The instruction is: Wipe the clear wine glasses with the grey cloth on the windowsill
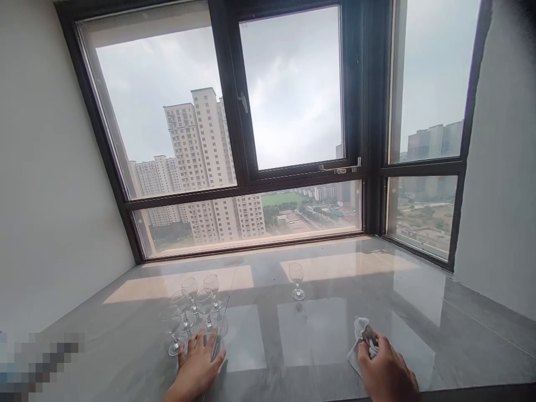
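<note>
My left hand (196, 357) reaches over the grey stone sill with its fingers spread, right in front of a cluster of stemmed glasses. In that group, one clear wine glass (205, 304) stands nearest my fingertips, and another glass (171, 326) is just to their left. Whether my fingers touch any glass, I cannot tell. My right hand (387, 365) is closed around a crumpled white cloth (360, 329), whose lower edge hangs near the shiny surface. A single wine glass (296, 274) stands upright by itself, farther back between my two hands.
The wide polished sill (310, 352) runs back to a dark-framed window (301, 172) with tall buildings outside. White walls flank it on the left (50, 167) and right (498, 167). A blurred-out patch (42, 363) covers the lower left corner.
</note>
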The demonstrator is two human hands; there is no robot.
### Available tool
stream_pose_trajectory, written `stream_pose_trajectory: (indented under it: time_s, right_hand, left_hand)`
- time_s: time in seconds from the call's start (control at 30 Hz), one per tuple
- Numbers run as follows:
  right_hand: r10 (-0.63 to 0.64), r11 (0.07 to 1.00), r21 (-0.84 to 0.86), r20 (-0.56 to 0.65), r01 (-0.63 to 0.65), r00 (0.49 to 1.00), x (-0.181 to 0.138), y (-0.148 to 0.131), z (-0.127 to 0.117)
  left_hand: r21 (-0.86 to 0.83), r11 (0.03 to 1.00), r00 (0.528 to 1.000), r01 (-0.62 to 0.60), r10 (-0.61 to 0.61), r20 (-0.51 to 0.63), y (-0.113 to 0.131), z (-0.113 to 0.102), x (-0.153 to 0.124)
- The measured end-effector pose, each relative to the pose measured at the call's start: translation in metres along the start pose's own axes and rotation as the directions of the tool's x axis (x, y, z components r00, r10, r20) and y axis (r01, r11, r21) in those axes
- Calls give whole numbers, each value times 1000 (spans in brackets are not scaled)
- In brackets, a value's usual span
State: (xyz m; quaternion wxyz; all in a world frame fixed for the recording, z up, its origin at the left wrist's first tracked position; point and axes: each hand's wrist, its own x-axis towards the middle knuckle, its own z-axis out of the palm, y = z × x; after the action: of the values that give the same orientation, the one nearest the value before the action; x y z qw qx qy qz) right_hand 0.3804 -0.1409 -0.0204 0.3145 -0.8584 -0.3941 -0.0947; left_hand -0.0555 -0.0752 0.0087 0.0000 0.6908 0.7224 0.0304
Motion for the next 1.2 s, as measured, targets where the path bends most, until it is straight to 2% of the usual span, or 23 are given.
stream_pose_trajectory:
  time_s: [0.03,0.1,0.17,0.23,0.33,0.47,0.53,0.6,0.7,0.83,0.97,1.1,1.2]
  right_hand:
    - [-1,1000,1,6,1,1000,0,0,1]
    - [8,1000,4,12,-8,1000,1,1,2]
    - [16,1000,10,13,-17,1000,0,1,3]
    - [21,1000,17,20,-21,1000,0,2,3]
    - [24,999,25,31,-25,999,0,2,3]
    - [48,998,37,18,-48,999,0,0,3]
    - [59,997,43,9,-60,998,0,-1,4]
    - [66,997,41,-1,-66,998,-1,-2,4]
    - [73,997,36,-9,-73,997,-2,-2,3]
    - [43,999,31,-15,-43,999,-3,-2,-1]
    - [24,999,24,-15,-24,1000,-3,-1,-4]
    - [17,999,41,6,-18,1000,-1,2,-3]
    - [6,998,55,32,-8,999,1,6,0]
  left_hand:
    - [4,1000,1000,1,-1,8,10,1,-7]
    - [-17,997,996,-72,73,60,38,-1,-18]
    - [-95,971,965,-221,232,125,75,-5,-21]
    - [-186,919,905,-349,382,189,118,-8,-13]
    - [-256,862,847,-438,491,204,181,-8,18]
    - [-264,853,850,-451,500,163,247,-6,63]
    - [-267,863,865,-428,477,155,267,-6,81]
    - [-273,871,872,-408,461,167,277,-6,92]
    - [-265,867,868,-422,471,158,275,-5,93]
    - [-252,823,839,-509,540,66,242,-5,65]
    - [-269,790,816,-551,578,27,185,-7,15]
    - [-272,824,851,-497,525,33,118,-13,-26]
    - [-271,849,877,-453,479,37,69,-18,-43]
